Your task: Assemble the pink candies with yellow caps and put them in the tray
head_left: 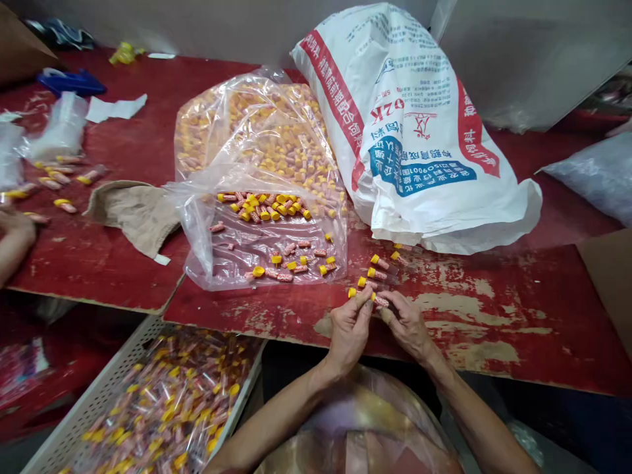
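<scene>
Between my two hands, near the table's front edge, is a small tube [380, 301] with red-and-white contents and a yellow cap. My left hand [349, 327] is closed, thumb and fingertips pinching at the capped end. At the other end the fingers of my right hand [409, 327] are closed on the tube. Just beyond my fingertips several similar yellow-capped tubes [377, 273] lie in a loose row, with clear wrapping visible around some of them. Left of them, an open clear plastic bag [202, 253] holds many more such tubes, some spilling toward its mouth.
A large white printed sack [419, 125] leans at the back. Below the table at left stands a white perforated crate [106, 388] filled with wrapped tubes. A beige cloth [138, 214] and a blue object [72, 82] lie left, near another person's hand [14, 234].
</scene>
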`<state>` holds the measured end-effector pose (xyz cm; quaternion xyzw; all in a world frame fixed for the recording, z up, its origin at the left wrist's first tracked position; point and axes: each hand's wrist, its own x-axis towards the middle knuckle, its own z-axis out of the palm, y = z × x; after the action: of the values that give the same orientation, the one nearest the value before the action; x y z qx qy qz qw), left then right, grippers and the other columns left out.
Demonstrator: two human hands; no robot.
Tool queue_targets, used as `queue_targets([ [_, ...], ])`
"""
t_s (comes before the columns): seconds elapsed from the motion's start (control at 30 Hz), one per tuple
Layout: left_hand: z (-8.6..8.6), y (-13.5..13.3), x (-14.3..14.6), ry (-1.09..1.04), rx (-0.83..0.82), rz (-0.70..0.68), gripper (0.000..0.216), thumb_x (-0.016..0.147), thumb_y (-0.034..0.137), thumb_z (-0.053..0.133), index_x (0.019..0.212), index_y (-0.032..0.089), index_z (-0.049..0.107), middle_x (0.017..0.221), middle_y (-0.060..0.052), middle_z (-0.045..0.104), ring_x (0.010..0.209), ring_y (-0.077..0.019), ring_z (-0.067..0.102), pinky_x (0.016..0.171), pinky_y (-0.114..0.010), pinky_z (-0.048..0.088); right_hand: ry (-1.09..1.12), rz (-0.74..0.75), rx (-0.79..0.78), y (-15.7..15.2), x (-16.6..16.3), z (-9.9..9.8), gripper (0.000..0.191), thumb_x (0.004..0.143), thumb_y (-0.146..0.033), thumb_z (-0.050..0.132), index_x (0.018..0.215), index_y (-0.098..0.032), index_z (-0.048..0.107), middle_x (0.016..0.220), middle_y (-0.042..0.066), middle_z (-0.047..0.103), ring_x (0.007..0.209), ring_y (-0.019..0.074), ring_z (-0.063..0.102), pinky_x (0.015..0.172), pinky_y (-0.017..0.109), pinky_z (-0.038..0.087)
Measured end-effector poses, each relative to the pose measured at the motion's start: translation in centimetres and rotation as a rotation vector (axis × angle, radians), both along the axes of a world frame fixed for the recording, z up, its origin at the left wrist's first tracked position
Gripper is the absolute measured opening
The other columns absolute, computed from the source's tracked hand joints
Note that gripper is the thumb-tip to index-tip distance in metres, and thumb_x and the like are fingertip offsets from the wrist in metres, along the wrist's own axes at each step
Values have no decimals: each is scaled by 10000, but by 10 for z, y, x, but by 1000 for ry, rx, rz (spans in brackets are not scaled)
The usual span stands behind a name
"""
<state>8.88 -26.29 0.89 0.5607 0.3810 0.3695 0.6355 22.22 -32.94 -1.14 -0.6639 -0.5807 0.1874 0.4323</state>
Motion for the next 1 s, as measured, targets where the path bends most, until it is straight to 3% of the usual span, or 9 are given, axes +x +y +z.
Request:
queue_targets([
  [0.17,-9,-8,-2,97,164,-44,291,883,256,520,1108,181,688,1104,-80,697,999,-207,670,910,-328,529,-39,-148,22,-11,-20,-10,193,935,-282,458,1072,-187,555,907,54,619,808,152,598,708,258,480],
  [0.3,-9,5,-9,133,302,-182,308,909,250,475,1138,175,666,1072,-88,708,944,-190,684,861,-312,547,-105,2,-92,-11,-1,6,236,933,-295,460,1114,-188,567,932,59,625,816,163,596,723,276,467],
  [0.37,-7,17,-12,183,494,-233,346,908,276,485,1211,172,617,1194,-111,653,1105,-214,617,967,-363,491,-135,59,-144,-9,23,17,256,925,-305,471,1138,-203,571,959,55,625,836,170,590,730,285,458],
  [0.43,-5,33,-10,310,757,-272,492,869,362,558,1316,160,520,1362,-142,522,1309,-271,436,1085,-458,362,-187,-35,-109,-4,52,22,262,912,-318,483,1132,-208,572,1006,60,617,900,187,574,786,311,446],
  [0.53,-7,53,2,572,1086,-456,739,758,461,683,1382,165,421,1486,-159,351,1418,-348,192,1130,-581,161,-381,-166,-25,11,89,14,268,901,-334,468,1099,-190,578,1121,88,585,1050,232,522,903,384,390],
  [0.6,-11,61,13,713,1188,-603,737,746,428,703,1376,180,411,1501,-155,324,1410,-356,200,1110,-606,142,-544,-149,-55,24,104,2,271,900,-336,458,1079,-186,596,1192,104,553,1125,263,478,922,412,359],
  [0.8,-18,60,20,897,1176,-655,556,847,259,515,1374,136,387,1390,-181,430,1184,-291,455,998,-469,326,-801,-168,-195,48,111,-18,359,887,-334,487,1196,-169,562,1223,134,524,1100,291,458,868,419,364],
  [0.9,-13,52,15,941,1098,-616,674,788,338,559,1374,70,364,1285,-213,477,1116,-317,463,916,-452,368,-809,-167,-244,51,111,-16,463,881,-345,480,1310,-172,490,1183,147,532,1068,302,471,852,421,389],
  [1.0,-8,45,13,998,1028,-590,529,774,302,551,1242,65,482,1130,-183,542,1021,-302,496,853,-428,405,-717,-157,-260,52,110,-14,527,838,-316,505,1340,-164,461,1167,145,545,1038,295,508,845,394,425],
])
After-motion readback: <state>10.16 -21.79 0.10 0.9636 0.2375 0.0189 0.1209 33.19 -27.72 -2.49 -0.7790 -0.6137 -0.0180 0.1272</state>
